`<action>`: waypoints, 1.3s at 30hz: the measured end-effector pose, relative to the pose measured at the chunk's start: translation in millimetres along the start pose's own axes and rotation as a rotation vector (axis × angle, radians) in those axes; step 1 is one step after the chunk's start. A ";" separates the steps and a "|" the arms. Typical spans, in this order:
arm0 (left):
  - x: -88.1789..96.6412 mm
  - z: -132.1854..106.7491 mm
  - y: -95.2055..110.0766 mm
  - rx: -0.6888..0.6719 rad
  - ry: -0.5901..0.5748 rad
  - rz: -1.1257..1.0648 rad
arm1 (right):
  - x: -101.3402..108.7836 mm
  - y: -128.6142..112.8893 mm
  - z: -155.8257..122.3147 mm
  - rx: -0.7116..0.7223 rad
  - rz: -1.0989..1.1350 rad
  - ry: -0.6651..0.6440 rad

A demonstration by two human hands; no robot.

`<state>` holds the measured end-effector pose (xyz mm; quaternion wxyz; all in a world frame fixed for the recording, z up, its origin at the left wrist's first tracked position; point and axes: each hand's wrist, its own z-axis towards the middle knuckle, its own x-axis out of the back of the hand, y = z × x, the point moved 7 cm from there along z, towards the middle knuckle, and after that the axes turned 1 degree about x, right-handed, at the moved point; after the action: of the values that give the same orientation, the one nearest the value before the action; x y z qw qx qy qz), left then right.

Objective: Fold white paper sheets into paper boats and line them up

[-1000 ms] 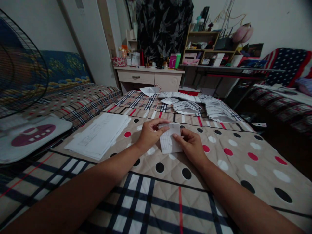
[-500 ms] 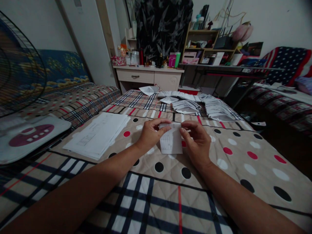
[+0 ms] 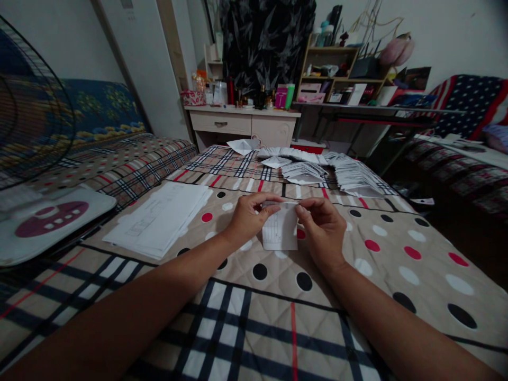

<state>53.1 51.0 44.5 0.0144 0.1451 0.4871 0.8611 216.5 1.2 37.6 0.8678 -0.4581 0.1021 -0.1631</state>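
A small folded sheet of printed white paper (image 3: pixel 280 234) lies on the quilted bedspread (image 3: pixel 357 275) in front of me. My left hand (image 3: pixel 248 217) pinches its upper left corner with thumb and forefinger. My right hand (image 3: pixel 323 230) pinches the upper right corner, fingers curled over the top edge. Both hands rest low on the bedspread, close together, with the paper between them.
A stack of flat white sheets (image 3: pixel 159 218) lies to the left. Piles of folded papers (image 3: pixel 317 172) sit at the far end of the bed. A fan base (image 3: pixel 47 222) stands at left. Beyond are a dresser (image 3: pixel 242 127) and cluttered shelves (image 3: pixel 337 74).
My right hand moved up from the paper's right side to its top right corner and now pinches it. The left hand stayed at the top left corner.
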 end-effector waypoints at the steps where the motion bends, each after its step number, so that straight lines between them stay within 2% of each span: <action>1: 0.0 0.0 1.4 -0.011 -0.004 0.011 | 0.3 1.7 -0.2 -0.022 0.003 0.005; 12: 1.8 1.6 11.7 -0.101 0.005 0.094 | -0.5 3.8 0.0 -0.015 0.044 -0.034; 20: -4.3 0.8 32.4 -0.299 -0.111 0.154 | -2.3 -0.1 1.1 0.002 0.080 -0.046; 23: -4.3 1.9 34.9 -0.288 -0.099 0.151 | -1.7 -1.3 0.6 0.021 0.084 -0.046; 28: -0.2 5.3 29.7 -0.187 -0.012 0.132 | -0.5 -1.8 -1.4 0.014 0.102 -0.041; 32: 0.8 6.3 27.4 -0.136 0.007 0.119 | -0.3 -2.8 -1.1 0.015 0.128 -0.035; 39: 1.8 4.6 37.0 -0.176 0.035 0.134 | -1.8 -3.4 -1.3 0.007 0.128 -0.041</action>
<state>56.9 35.8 78.3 -0.0389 0.1606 0.3989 0.9020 213.7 -0.9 39.8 0.8799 -0.4510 0.1130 -0.0985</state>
